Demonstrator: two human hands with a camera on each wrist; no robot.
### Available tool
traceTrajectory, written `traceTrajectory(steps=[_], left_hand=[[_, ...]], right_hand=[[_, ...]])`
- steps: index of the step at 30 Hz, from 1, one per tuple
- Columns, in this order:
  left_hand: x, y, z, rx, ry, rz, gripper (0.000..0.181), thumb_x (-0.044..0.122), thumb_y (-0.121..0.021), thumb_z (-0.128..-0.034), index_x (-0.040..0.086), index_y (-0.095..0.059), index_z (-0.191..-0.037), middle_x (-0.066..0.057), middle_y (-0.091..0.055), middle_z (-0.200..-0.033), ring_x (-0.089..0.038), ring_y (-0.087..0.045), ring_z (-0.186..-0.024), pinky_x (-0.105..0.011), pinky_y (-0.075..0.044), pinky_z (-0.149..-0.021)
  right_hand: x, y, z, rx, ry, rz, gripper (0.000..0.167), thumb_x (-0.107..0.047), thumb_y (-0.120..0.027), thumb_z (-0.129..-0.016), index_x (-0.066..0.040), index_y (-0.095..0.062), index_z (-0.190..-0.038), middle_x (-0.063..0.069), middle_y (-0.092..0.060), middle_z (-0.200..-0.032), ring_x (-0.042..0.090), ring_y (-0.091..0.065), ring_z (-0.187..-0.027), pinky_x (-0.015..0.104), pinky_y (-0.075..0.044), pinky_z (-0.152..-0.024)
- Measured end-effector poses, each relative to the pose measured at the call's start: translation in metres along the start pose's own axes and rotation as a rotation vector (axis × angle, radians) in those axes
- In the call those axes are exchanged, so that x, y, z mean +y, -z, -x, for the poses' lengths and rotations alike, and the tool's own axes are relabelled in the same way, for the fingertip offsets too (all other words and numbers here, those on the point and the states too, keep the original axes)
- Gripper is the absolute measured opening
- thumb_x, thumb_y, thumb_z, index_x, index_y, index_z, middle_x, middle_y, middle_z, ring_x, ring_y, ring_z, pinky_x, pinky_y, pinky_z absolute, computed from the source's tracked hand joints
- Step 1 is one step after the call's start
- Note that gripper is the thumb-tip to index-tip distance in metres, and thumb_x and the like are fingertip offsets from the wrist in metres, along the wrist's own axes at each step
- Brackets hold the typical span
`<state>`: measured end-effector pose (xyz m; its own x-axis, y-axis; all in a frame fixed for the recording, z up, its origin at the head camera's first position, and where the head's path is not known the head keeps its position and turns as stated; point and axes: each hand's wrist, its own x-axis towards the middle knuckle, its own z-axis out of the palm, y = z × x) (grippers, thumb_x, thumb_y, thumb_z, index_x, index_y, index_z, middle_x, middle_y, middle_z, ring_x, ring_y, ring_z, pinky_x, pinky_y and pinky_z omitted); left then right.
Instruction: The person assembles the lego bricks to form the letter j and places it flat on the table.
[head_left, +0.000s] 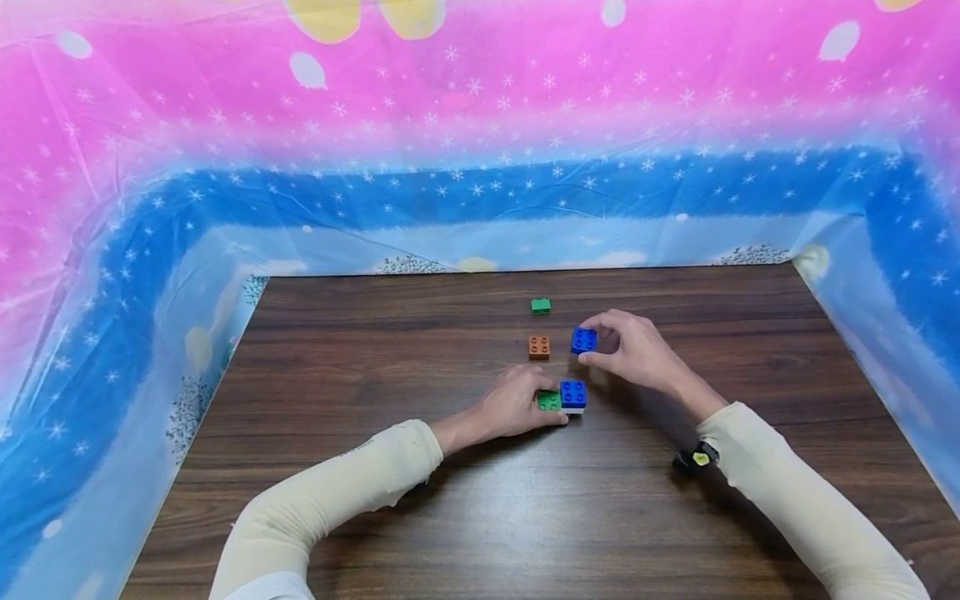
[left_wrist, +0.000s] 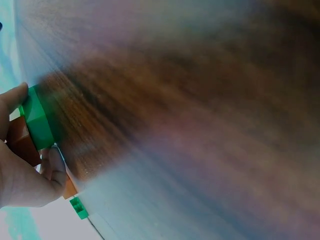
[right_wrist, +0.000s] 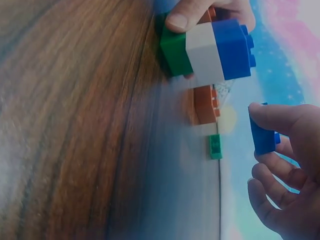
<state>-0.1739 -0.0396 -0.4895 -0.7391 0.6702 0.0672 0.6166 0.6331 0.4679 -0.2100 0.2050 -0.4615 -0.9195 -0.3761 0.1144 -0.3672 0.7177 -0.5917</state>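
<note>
My left hand (head_left: 513,402) grips a small build of toy building bricks low over the table, thumb on its green brick (right_wrist: 176,52). A white brick (right_wrist: 204,54) sits on the green one, with a blue brick (right_wrist: 233,49) on top. An orange brick (left_wrist: 21,141) also belongs to this cluster, mostly covered by the fingers in the right wrist view. My right hand (head_left: 637,350) pinches a separate blue brick (head_left: 583,340) between thumb and fingers, held up off the table and apart from the build, a little beyond it.
A loose orange brick (head_left: 539,347) stands studs up on the wooden table (head_left: 360,358), beyond the left hand. Farther back lies a small green brick (head_left: 541,306). A patterned pink and blue cloth (head_left: 480,187) walls the table's back and sides.
</note>
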Motion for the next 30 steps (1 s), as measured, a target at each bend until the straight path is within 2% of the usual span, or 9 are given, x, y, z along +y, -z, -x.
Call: traceTrajectory(steps=[10, 18, 24, 30], left_hand=[[-0.001, -0.001, 0.000, 0.006, -0.009, 0.000, 0.047, 0.042, -0.081, -0.0873, 0.009, -0.077, -0.119, 0.000, -0.074, -0.102, -0.008, -0.051, -0.074, -0.029, -0.043, -0.074], [0.000, -0.001, 0.000, 0.002, 0.001, -0.004, 0.047, 0.043, -0.080, -0.0877, 0.010, -0.076, -0.120, -0.001, -0.074, -0.103, -0.008, -0.052, -0.077, -0.030, -0.044, -0.077], [0.000, -0.001, -0.001, 0.012, -0.004, -0.008, 0.045, 0.043, -0.081, -0.0870, 0.010, -0.077, -0.118, 0.002, -0.072, -0.096, -0.008, -0.048, -0.072, -0.027, -0.039, -0.070], [0.000, -0.001, 0.000, 0.011, -0.002, -0.017, 0.046, 0.043, -0.081, -0.0870, 0.011, -0.077, -0.119, 0.002, -0.073, -0.097, -0.008, -0.050, -0.073, -0.026, -0.037, -0.069]], right_hand=[[-0.011, 0.000, 0.013, 0.025, 0.048, -0.003, 0.045, -0.037, -0.080, -0.089, -0.015, -0.068, -0.127, 0.002, -0.068, -0.108, 0.022, -0.064, -0.090, 0.042, -0.054, -0.076], [-0.018, -0.003, 0.023, 0.038, 0.101, -0.005, 0.043, -0.031, -0.081, -0.089, -0.014, -0.069, -0.126, 0.001, -0.067, -0.106, 0.022, -0.064, -0.092, 0.041, -0.056, -0.076], [-0.021, -0.006, 0.032, 0.039, 0.110, -0.008, 0.042, -0.032, -0.080, -0.090, -0.014, -0.069, -0.125, 0.000, -0.067, -0.106, 0.021, -0.063, -0.093, 0.040, -0.056, -0.077], [-0.025, -0.008, 0.040, 0.040, 0.133, -0.007, 0.040, -0.031, -0.081, -0.089, -0.017, -0.070, -0.124, -0.002, -0.067, -0.106, 0.016, -0.062, -0.092, 0.037, -0.055, -0.076]])
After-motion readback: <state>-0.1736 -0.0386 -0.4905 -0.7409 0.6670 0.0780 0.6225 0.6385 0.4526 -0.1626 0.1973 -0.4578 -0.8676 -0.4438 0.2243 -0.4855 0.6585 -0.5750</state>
